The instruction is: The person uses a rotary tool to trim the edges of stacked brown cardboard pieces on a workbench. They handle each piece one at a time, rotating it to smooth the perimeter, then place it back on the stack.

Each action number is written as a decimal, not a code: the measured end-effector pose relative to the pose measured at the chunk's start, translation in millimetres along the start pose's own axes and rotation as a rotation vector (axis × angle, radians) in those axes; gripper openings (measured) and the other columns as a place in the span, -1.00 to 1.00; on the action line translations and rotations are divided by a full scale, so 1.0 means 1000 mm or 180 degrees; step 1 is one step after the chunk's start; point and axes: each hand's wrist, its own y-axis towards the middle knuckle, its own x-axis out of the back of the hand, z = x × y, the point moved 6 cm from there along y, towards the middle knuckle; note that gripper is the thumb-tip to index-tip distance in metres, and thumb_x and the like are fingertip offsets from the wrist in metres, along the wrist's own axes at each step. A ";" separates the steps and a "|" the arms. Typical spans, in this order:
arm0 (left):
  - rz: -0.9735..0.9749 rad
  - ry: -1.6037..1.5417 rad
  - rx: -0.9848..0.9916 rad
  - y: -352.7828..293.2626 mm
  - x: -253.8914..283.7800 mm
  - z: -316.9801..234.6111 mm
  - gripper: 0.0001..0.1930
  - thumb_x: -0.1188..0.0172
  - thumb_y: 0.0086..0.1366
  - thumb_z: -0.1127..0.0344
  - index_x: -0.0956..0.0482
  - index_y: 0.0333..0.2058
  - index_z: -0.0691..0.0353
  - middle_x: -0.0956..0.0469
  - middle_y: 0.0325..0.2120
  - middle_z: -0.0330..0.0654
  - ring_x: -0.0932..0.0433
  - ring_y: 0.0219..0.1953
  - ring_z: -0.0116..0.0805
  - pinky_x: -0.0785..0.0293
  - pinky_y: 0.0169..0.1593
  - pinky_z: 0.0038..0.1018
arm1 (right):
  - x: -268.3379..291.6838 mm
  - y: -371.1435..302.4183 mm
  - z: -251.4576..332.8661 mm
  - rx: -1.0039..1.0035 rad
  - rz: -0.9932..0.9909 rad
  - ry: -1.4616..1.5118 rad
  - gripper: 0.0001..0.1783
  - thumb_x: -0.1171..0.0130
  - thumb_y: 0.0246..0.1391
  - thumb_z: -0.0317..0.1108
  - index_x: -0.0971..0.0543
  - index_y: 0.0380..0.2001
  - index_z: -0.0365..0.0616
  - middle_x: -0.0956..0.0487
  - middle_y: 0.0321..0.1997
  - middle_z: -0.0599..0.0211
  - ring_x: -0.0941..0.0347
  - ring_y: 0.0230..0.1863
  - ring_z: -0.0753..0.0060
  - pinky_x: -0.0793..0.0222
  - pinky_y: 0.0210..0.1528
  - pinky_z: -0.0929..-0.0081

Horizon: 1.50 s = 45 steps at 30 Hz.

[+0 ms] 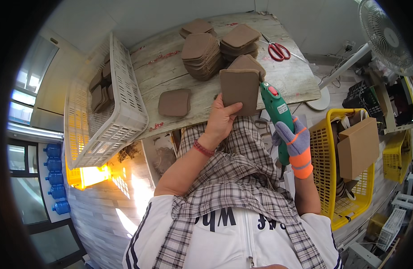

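- White crate point(133, 95), far L: limits L reach.
- L hand point(224, 117), ctr: bare, pinching brown pad point(240, 89) nr front edge of table point(150, 71).
- R hand point(292, 138), ctr-R: gloved, wrapped round green tool point(276, 105), tip by pad's R edge; prob. edge trimming, next likely turn pad.
- Table's R end: some room; yellow basket point(324, 154), R, tight.

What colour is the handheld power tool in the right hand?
The handheld power tool is green with a red button, best seen in the head view.
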 end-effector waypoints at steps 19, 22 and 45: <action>-0.0001 -0.0285 0.0147 -0.010 -0.007 0.002 -0.60 -0.09 0.18 0.66 -0.37 0.01 0.25 -0.51 -0.07 -0.16 -0.50 -0.03 -0.34 -0.46 0.06 -0.38 | -0.011 -0.007 -0.001 -0.0093 0.0108 0.0253 -0.69 -0.25 0.05 -0.29 -0.49 -0.20 -0.25 -0.54 -0.57 0.38 -0.40 -0.64 0.67 -0.30 -0.58 0.72; 0.0026 -0.0071 0.0272 -0.010 -0.002 0.001 -0.59 -0.09 0.17 0.66 -0.37 0.01 0.26 -0.51 -0.07 -0.16 -0.49 -0.02 -0.36 -0.45 0.06 -0.40 | -0.005 -0.007 -0.002 -0.0115 0.0125 0.0125 -0.69 -0.25 0.05 -0.29 -0.48 -0.21 -0.25 -0.53 -0.57 0.39 -0.40 -0.63 0.68 -0.30 -0.57 0.72; 0.0526 0.2225 0.1416 -0.020 0.028 -0.039 -0.47 -0.15 0.01 0.66 -0.42 0.04 0.35 -0.55 -0.16 -0.24 -0.50 -0.15 -0.51 -0.43 -0.05 -0.57 | 0.008 -0.024 -0.013 -0.0093 0.0496 -0.1192 -0.45 -0.40 -0.09 -0.21 -0.48 -0.08 -0.29 -0.58 -0.35 0.36 -0.44 -0.36 0.69 -0.39 -0.31 0.68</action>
